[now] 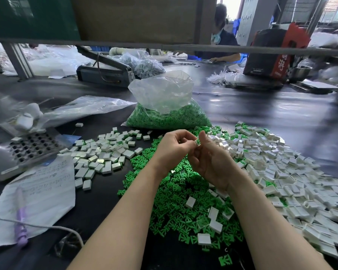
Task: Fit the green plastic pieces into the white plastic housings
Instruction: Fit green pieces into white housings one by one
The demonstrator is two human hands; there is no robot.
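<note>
1. Left hand point(174, 147) and right hand point(209, 158) together pinch one small white plastic housing point(197, 142) with a green plastic piece in it
2. Pile of closed white housings point(103, 152) lies left, seemingly done
3. Loose green pieces point(183, 201) and open white housings point(291, 182) remain, plentiful

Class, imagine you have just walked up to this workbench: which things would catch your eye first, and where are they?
First the two hands, the left hand and right hand, meeting at centre over a small white housing with green piece. Beneath them sprawls a bright heap of green pieces, flanked on the right by a pile of white housings. Behind stands an open plastic bag of green pieces.
</note>
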